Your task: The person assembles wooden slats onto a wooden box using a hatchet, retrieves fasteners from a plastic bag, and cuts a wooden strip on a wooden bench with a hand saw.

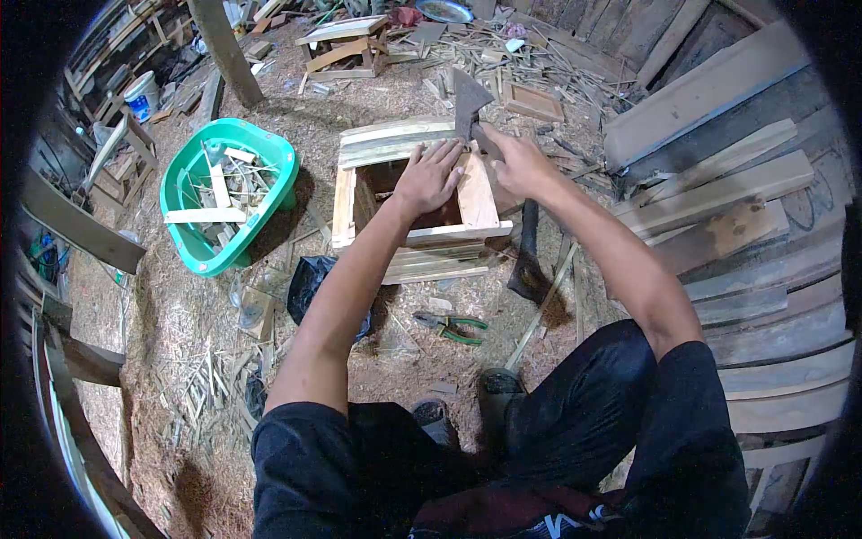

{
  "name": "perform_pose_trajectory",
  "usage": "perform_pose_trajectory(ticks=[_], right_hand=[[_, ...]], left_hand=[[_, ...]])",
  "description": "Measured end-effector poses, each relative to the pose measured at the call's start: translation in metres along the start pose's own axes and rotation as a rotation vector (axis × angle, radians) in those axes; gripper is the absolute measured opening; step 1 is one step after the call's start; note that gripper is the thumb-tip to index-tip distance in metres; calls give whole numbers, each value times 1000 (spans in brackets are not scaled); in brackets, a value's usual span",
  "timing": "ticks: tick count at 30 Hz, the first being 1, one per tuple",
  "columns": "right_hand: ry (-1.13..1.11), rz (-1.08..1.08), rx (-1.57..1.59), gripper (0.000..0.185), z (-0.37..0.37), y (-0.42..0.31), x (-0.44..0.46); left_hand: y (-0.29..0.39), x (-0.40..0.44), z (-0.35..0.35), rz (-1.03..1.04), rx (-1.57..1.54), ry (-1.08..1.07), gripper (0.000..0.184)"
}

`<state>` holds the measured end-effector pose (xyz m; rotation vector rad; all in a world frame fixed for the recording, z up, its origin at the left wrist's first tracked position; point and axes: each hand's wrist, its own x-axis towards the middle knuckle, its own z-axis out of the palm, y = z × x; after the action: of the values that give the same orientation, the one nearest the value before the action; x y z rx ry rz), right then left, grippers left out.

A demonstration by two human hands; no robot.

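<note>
single head-worn view, wide, facing forward and down; lap [548,445] close below, wooden box [444,235] farther ahead.

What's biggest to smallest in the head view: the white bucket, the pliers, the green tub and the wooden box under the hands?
1. Wooden box
2. Green tub
3. Pliers and white bucket, not ranked: the pliers look longer, but the bucket looks taller and is farther away.
</note>
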<state>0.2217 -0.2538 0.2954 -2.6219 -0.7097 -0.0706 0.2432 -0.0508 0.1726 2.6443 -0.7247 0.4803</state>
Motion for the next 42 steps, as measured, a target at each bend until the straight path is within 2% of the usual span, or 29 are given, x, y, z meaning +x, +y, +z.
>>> perform_pose_trajectory(ticks=[3, 6, 9, 12, 15, 18, 21, 24, 30, 33, 36, 42], right_hand=[[-28, 111, -2, 64, -16, -12, 3], [105, -32, 48, 65, 0, 11, 10], [79, -95, -51, 64, 13, 19, 5], [45, -33, 10, 70, -3, 11, 6], [196, -72, 9, 70, -10, 6, 10], [242, -103, 21, 70, -11, 6, 15], [18, -4, -36, 67, -4, 1, 3], [100, 0, -44, 68, 13, 12, 5], [161, -57, 47, 67, -3, 6, 7], [138, -81, -60, 67, 4, 5, 3], [38, -31, -6, 67, 9, 2, -4], [47, 78, 54, 67, -6, -7, 2]], left_hand=[[0, 0, -1, -12, 6, -15, 54], [0, 0, -1, -1, 4, -11, 54], [3, -1, -7, -18, -46, -34, 56], [0, 0, -2, 5, 7, -8, 56], [-2, 1, 3, 22, 38, 35, 57], [-2, 0, 0, 11, 10, 4, 57], [-2, 0, -1, 19, 1, 10, 57], [-2, 1, 1, 9, 18, -2, 56], [3, -2, -3, -37, 44, -11, 57], [5, -2, -5, -54, 21, -35, 58], [3, -2, -4, -53, 9, -23, 57], [4, -1, -1, -52, 50, -37, 56]])
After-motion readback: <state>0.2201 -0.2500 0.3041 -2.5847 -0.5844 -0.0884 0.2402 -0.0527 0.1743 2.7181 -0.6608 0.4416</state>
